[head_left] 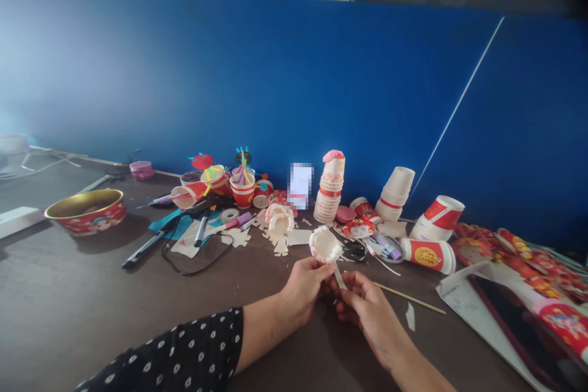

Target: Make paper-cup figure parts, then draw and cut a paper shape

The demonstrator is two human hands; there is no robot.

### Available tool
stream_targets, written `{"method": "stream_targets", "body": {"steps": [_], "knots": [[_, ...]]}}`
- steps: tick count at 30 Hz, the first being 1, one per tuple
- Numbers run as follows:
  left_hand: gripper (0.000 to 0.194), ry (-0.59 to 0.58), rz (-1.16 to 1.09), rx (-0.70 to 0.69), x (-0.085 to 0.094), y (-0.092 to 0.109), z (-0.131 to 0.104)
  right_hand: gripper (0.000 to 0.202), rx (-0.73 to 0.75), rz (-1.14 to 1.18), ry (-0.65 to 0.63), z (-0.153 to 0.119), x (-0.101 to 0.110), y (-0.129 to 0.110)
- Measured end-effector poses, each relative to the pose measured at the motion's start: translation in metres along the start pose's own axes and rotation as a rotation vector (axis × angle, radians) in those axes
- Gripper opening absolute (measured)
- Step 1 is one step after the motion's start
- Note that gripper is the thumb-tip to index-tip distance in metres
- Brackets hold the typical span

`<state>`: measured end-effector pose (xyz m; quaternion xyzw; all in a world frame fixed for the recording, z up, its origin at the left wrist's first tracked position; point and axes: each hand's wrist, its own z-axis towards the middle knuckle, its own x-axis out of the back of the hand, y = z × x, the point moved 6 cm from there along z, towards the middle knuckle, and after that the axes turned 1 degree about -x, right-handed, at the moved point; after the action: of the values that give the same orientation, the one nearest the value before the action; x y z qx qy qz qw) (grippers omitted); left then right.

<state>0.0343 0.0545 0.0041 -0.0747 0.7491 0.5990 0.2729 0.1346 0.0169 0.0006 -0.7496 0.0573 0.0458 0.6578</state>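
Note:
Near the middle of the table, my left hand grips a white paper cup by its lower side. The cup's rim is cut into tabs that bend outward, with reddish marks along the left edge. My right hand is closed in a pinch on a narrow white strip that hangs at the cup's near side. Whether the strip is still joined to the cup is hidden by my fingers. Just beyond lie another cut cup with curled tabs and some cut paper pieces.
A stack of paper cups stands by the blue partition. To the left are a red-and-gold bowl, pens and decorated cups. On the right, a cup lies sideways near a thin stick and a phone.

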Motion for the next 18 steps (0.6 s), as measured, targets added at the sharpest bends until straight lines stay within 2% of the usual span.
{"method": "stream_targets", "body": {"steps": [12,18], "knots": [[0.024,0.007,0.003,-0.029,0.0024,0.0004,0.0030,0.019,-0.009,-0.062,-0.024,0.0000,-0.0018,-0.0015],[0.022,0.007,-0.002,-0.031,0.0017,0.0016,0.0023,0.024,-0.024,-0.080,0.010,0.0020,0.0001,-0.0004]]}}
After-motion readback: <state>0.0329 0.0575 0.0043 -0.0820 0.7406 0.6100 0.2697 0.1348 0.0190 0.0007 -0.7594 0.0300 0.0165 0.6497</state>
